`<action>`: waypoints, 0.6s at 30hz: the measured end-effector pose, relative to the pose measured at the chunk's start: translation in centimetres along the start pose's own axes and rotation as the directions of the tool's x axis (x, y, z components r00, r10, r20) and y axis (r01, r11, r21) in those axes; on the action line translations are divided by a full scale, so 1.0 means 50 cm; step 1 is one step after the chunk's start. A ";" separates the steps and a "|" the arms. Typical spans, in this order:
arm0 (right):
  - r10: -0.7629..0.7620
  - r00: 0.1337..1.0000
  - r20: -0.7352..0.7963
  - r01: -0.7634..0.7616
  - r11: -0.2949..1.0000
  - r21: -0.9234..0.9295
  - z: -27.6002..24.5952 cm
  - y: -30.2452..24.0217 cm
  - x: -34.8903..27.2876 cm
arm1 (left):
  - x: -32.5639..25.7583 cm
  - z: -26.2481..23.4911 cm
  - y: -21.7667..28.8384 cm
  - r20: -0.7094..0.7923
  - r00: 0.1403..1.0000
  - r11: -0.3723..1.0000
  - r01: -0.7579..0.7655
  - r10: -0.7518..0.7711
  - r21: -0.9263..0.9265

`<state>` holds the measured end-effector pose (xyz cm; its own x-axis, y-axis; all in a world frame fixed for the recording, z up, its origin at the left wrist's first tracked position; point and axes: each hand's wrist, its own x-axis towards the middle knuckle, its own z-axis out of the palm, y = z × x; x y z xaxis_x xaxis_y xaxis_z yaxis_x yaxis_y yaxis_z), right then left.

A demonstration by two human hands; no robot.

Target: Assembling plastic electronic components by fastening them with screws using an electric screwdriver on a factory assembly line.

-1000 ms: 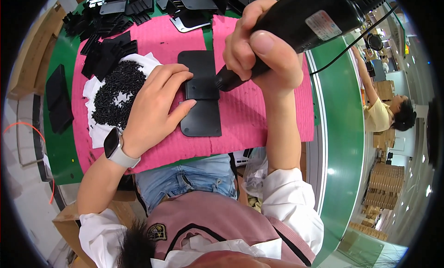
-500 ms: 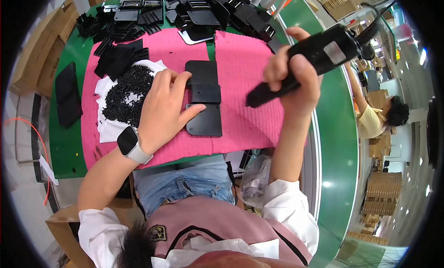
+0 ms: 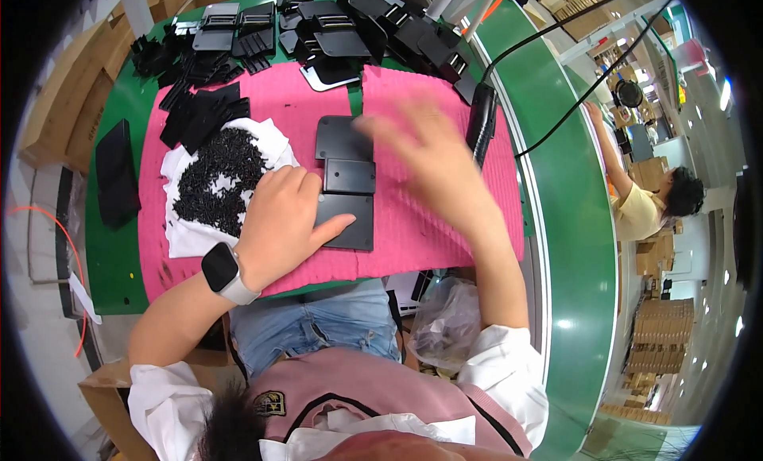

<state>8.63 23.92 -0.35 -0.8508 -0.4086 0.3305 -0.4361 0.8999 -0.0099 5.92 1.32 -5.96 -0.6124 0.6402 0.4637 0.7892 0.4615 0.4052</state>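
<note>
Resting at the left edge of a flat, black, three-panelled plastic plate [image 3: 350, 176], the person's left hand [image 3: 280, 211] lies palm down, its fingers loosely curled and its thumb stretched over the lowest panel; whether it presses or grips the plate cannot be told; a smartwatch with a pale band [image 3: 220, 268] circles that wrist. The right hand [image 3: 435, 167] is blurred, spread open and free of any tool, its forearm slanting up from the lower right; its fingertips overlap the upper right edge of the plate, though contact cannot be judged. The plate lies between the hands on a ribbed pink mat [image 3: 429, 246], which covers part of the green tabletop [image 3: 110, 278]; to its left, beside the left hand, a heap of small black screws [image 3: 197, 179] sits on a white cloth [image 3: 184, 240]; beyond the right hand, near the mat's right edge, is a black corded electric screwdriver [image 3: 481, 123].
</note>
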 end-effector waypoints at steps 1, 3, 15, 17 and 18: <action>-0.209 0.977 0.025 0.211 0.976 -0.054 0.004 -0.015 0.019 | 0.008 0.002 0.001 0.000 1.000 1.000 -0.017 0.017 -0.001; -0.377 0.922 0.090 0.384 0.920 -0.075 0.025 -0.037 0.045 | 0.015 -0.014 0.005 -0.031 0.999 0.994 -0.022 0.018 -0.109; 0.208 0.934 -0.290 -0.050 0.881 0.470 0.066 -0.137 0.082 | -0.017 -0.016 -0.010 -0.210 0.951 0.746 0.032 -0.229 -0.666; 0.129 0.964 -0.232 0.035 0.803 0.594 0.059 -0.124 0.079 | -0.005 -0.032 -0.022 -0.207 0.948 0.702 0.026 -0.244 -0.712; 0.075 0.983 -0.167 0.062 0.718 0.693 0.055 -0.110 0.073 | 0.004 -0.047 -0.026 -0.204 0.943 0.659 0.021 -0.263 -0.752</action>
<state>7.10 17.07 -1.69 -0.8204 -0.3084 0.4815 -0.5695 0.5147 -0.6408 4.66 -0.58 -4.53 -0.7941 0.3576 0.4915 0.4728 -0.1447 0.8692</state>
